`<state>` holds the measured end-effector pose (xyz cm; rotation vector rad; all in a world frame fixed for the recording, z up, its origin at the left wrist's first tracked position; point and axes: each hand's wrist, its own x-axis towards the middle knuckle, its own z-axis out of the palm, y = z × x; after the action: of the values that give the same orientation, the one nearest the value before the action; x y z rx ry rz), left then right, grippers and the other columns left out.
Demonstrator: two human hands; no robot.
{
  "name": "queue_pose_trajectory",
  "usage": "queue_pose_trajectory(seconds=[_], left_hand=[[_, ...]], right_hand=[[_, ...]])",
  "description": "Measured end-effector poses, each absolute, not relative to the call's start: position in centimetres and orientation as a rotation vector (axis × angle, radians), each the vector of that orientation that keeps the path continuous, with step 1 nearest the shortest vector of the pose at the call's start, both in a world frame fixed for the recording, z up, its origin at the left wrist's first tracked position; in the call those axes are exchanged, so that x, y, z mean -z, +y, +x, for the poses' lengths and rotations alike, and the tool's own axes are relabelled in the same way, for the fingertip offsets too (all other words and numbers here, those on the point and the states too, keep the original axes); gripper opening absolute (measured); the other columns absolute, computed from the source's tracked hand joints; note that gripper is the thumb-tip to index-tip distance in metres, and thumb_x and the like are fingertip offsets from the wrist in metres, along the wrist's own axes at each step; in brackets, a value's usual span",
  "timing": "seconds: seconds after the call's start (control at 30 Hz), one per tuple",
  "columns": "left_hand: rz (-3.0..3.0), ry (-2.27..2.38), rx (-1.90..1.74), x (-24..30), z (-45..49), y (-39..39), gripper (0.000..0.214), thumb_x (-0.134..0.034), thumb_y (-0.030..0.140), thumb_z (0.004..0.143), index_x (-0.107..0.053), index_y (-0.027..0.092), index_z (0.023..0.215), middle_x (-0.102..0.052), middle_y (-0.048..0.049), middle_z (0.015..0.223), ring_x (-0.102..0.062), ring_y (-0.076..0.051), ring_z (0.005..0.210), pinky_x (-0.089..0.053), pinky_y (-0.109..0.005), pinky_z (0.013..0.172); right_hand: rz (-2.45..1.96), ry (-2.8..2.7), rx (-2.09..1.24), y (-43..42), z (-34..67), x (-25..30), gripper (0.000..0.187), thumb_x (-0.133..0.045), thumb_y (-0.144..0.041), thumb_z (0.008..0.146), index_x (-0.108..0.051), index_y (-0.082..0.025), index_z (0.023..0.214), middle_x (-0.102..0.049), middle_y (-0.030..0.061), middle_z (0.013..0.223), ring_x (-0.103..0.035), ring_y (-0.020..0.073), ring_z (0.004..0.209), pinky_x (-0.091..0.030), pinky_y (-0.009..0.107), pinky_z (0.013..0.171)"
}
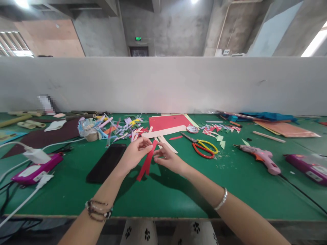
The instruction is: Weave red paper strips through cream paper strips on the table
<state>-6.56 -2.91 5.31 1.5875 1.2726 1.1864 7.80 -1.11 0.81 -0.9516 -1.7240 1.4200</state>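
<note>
My left hand (135, 152) pinches a folded red paper strip (148, 160) near its upper end. The strip's two tails hang down and spread apart above the green table. Just to its right is my right hand (167, 157), with its fingers curved and apart; whether a fingertip touches the strip I cannot tell. Behind the hands lie cream paper strips (168, 144) and a red paper sheet (170, 121). Scissors (201, 144) with one red and one yellow handle lie partly spread to the right of my right hand.
A black phone (106, 163) lies left of my left hand. Farther left is a purple power strip (38, 170) with white cables. A pink glue gun (263, 156) rests at right, its cord trailing to the edge. Woven paper pieces (127, 127) clutter the back. A grey partition (163, 85) stands behind.
</note>
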Motion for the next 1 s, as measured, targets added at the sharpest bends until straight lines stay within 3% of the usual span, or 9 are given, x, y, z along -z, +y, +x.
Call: queue_pose_trajectory(seconds=[0.1, 0.2, 0.4, 0.57, 0.7, 0.83, 1.0], left_hand=[[1.263, 1.120, -1.347, -4.3, -5.5, -3.5, 0.024, -0.063, 0.033, 0.055, -0.056, 0.016, 0.070, -0.054, 0.0037, 0.058, -0.052, -0.009, 0.050, -0.043, -0.020, 0.050], [0.983, 0.975, -1.380, -3.7, -4.6, -4.1, 0.029, -0.066, 0.034, 0.053, -0.059, 0.015, 0.074, -0.058, 0.0020, 0.057, -0.055, -0.010, 0.049, -0.044, -0.021, 0.047], [0.967, 0.959, -1.408, -4.0, -4.6, -5.3, 0.029, -0.067, 0.028, 0.053, -0.066, 0.013, 0.079, -0.067, -0.0047, 0.069, -0.061, -0.016, 0.064, -0.050, -0.027, 0.064], [1.042, 0.958, -1.410, -4.2, -4.3, -6.4, 0.032, -0.063, 0.022, 0.055, -0.067, 0.015, 0.086, -0.067, -0.0068, 0.088, -0.060, -0.022, 0.087, -0.048, -0.030, 0.076], [1.079, 0.885, -1.366, -3.7, -3.5, -6.6, 0.034, -0.058, 0.021, 0.060, -0.063, 0.015, 0.093, -0.064, -0.0072, 0.096, -0.057, -0.020, 0.094, -0.047, -0.029, 0.080], [1.518, 1.017, -1.405, -3.1, -3.9, -6.1, 0.041, -0.048, 0.018, 0.070, -0.051, 0.020, 0.111, -0.056, -0.0067, 0.105, -0.057, -0.015, 0.091, -0.048, -0.025, 0.073], [2.720, 1.149, -1.207, -3.4, -5.3, -5.4, 0.039, -0.039, 0.010, 0.076, -0.050, 0.024, 0.111, -0.051, -0.0070, 0.108, -0.055, -0.011, 0.072, -0.046, -0.024, 0.062]], right_hand=[[-0.761, -1.600, -1.605, -1.4, 8.1, -1.2, 0.054, -0.062, -0.022, 0.064, -0.039, -0.022, 0.113, -0.055, 0.0002, 0.085, -0.054, 0.0111, 0.080, -0.041, 0.030, 0.079], [-0.682, -1.563, -1.632, -2.4, 8.3, -2.2, 0.035, -0.064, -0.028, 0.063, -0.051, -0.019, 0.095, -0.056, -0.0004, 0.082, -0.054, 0.0117, 0.082, -0.040, 0.029, 0.080], [-0.784, -1.544, -1.582, -3.5, 9.1, -3.5, 0.021, -0.061, -0.036, 0.066, -0.053, -0.017, 0.070, -0.055, -0.0007, 0.074, -0.052, 0.0112, 0.075, -0.040, 0.028, 0.076], [-0.826, -1.506, -1.530, -3.9, 8.8, -3.2, 0.021, -0.061, -0.033, 0.065, -0.051, -0.018, 0.077, -0.056, -0.0004, 0.079, -0.053, 0.0125, 0.079, -0.040, 0.029, 0.076], [-0.811, -1.437, -1.445, -3.8, 8.1, -2.7, 0.022, -0.061, -0.029, 0.063, -0.051, -0.019, 0.080, -0.059, -0.0003, 0.082, -0.054, 0.0134, 0.082, -0.041, 0.029, 0.077], [-0.865, -1.539, -1.352, -3.3, 8.4, -2.8, 0.014, -0.054, -0.027, 0.067, -0.055, -0.016, 0.075, -0.060, -0.0004, 0.074, -0.055, 0.0131, 0.074, -0.042, 0.028, 0.073], [-1.010, -1.969, -1.373, -2.6, 10.0, -3.7, 0.015, -0.041, -0.014, 0.070, -0.052, -0.013, 0.059, -0.048, -0.0039, 0.051, -0.045, 0.0074, 0.050, -0.039, 0.021, 0.052]])
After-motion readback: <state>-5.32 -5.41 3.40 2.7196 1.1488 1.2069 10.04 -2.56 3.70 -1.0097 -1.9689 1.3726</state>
